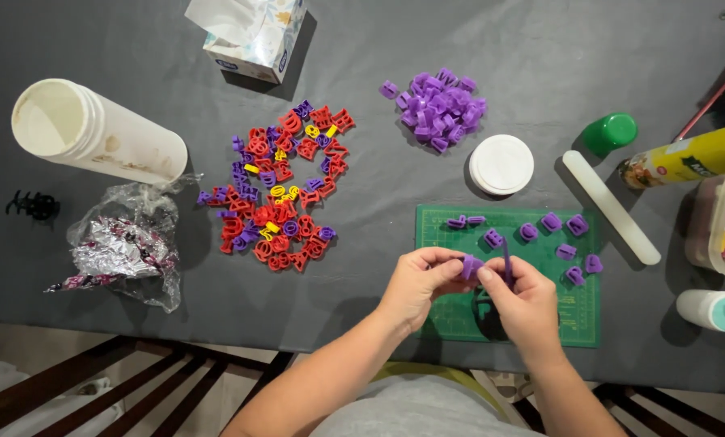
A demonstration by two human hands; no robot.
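My left hand [417, 283] and my right hand [524, 301] meet over the front of a green cutting mat [582, 316]. Together they pinch a small purple letter-shaped cutter [471, 266]. My right hand also grips a thin purple stick [507, 260] that points up. Several purple cutters [552, 222] lie spread on the mat's far half. A heap of purple cutters [442, 108] sits beyond the mat. A mixed pile of red, purple and yellow cutters [283, 191] lies to the left.
A white lid [501, 164], a white rolling pin [610, 206], a green cap [611, 132] and a yellow spray can [686, 159] lie right. An empty white jar [95, 131], crumpled foil wrapper [119, 252], black hair clip [32, 205] and tissue box [249, 36] lie left.
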